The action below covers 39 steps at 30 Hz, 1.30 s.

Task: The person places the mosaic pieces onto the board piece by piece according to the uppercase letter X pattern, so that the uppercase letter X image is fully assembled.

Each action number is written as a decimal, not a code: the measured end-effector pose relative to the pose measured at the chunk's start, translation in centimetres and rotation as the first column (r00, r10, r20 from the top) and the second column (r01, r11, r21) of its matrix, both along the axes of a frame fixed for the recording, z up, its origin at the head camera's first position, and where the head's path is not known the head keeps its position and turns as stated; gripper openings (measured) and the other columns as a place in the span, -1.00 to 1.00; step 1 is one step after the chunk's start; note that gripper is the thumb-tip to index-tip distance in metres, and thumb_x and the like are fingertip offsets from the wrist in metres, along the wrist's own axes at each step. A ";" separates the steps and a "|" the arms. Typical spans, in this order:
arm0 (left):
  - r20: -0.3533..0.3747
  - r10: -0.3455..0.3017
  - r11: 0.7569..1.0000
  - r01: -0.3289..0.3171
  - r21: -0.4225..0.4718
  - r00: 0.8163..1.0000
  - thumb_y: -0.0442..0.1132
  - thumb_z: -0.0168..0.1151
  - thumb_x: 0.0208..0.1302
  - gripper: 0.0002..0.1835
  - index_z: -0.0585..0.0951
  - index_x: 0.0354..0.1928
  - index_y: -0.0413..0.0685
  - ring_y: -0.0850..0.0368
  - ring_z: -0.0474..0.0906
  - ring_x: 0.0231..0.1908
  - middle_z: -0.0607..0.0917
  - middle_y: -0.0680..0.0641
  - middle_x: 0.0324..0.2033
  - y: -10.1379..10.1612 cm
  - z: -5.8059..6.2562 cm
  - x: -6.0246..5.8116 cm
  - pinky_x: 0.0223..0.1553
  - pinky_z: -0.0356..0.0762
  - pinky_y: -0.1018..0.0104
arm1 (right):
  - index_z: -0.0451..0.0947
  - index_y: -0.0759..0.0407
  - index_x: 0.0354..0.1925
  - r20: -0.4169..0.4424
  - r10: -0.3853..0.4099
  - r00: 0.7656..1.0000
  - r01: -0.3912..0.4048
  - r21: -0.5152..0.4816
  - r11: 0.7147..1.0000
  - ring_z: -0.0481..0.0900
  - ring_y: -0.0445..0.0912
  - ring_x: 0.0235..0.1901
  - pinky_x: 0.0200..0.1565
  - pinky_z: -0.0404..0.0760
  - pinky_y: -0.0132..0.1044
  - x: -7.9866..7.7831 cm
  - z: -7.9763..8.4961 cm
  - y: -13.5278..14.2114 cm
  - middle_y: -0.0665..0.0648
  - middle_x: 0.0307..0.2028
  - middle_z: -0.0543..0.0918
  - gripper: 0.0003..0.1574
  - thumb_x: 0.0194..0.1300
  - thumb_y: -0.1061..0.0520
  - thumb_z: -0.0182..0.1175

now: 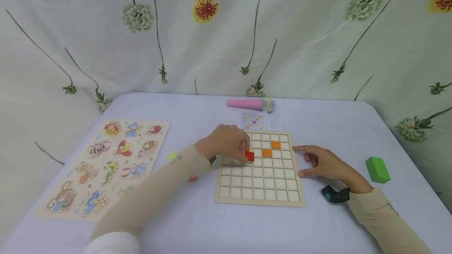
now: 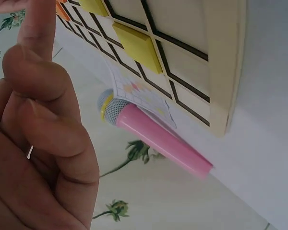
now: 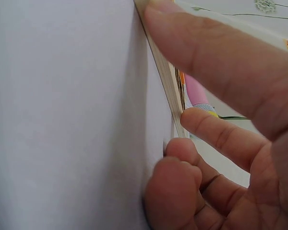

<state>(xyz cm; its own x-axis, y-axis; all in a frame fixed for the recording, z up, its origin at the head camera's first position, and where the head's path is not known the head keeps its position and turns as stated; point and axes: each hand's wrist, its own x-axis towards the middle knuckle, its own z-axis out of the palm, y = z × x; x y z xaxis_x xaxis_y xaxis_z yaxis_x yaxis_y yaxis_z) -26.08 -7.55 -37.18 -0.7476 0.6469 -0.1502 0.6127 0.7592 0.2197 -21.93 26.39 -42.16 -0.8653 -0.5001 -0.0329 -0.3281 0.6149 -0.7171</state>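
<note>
A square wooden grid board [image 1: 259, 204] lies on the table. My left hand [image 1: 227, 142] reaches over its left half and pinches a red square tile [image 1: 250, 156] close over the cells. In the left wrist view, a yellow tile [image 2: 137, 45] sits in a cell near the far side, and the red tile is out of sight. Two orange tiles, one of them the upper right orange tile [image 1: 276, 145], lie in cells to the right. My right hand [image 1: 323, 163] touches the board's right edge with its extended index finger and thumb, the other fingers bent.
Behind the board lie a patterned grid card [image 1: 255, 120] and a pink toy microphone [image 1: 247, 104]. A wooden insect puzzle [image 1: 141, 162] is at left, a green block [image 1: 378, 169] at right. Loose yellow and red pieces, including a red piece [image 1: 193, 178], lie partly behind the left forearm.
</note>
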 end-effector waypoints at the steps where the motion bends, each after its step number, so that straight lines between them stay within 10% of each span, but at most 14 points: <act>1: -0.002 -0.004 1.000 0.004 -0.003 1.000 0.19 0.57 0.22 -0.73 0.75 -0.27 0.25 0.28 0.55 -0.33 0.65 0.30 -0.52 0.2 0.0 0.0 -0.34 0.49 0.30 | 0.52 0.44 0.37 0.000 0.000 1.000 0.000 0.002 1.000 0.35 -0.17 -0.40 -0.33 0.36 -0.33 0.0 0.0 0.0 0.04 -0.27 0.45 -0.07 0.13 0.16 0.67; 39: 0.043 -0.016 0.999 0.017 -0.031 0.999 0.02 0.60 0.20 -0.79 0.70 -0.29 0.26 0.23 0.52 -0.32 0.60 0.24 -0.52 3.2 -0.2 0.9 -0.30 0.48 0.21 | 0.53 0.43 0.37 0.000 -0.010 1.000 0.010 0.003 1.000 0.36 -0.18 -0.41 -0.34 0.37 -0.33 -0.2 -0.1 0.0 0.03 -0.28 0.46 -0.05 0.11 0.16 0.69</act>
<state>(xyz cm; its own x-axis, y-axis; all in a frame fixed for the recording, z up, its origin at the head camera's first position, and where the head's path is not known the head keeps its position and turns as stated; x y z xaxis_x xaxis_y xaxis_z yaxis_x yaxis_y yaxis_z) -25.20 -4.35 -37.41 -0.7294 0.6536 -0.2022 0.6157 0.7559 0.2225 -22.09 26.36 -42.27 -0.8702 -0.4915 -0.0339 -0.3223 0.6199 -0.7154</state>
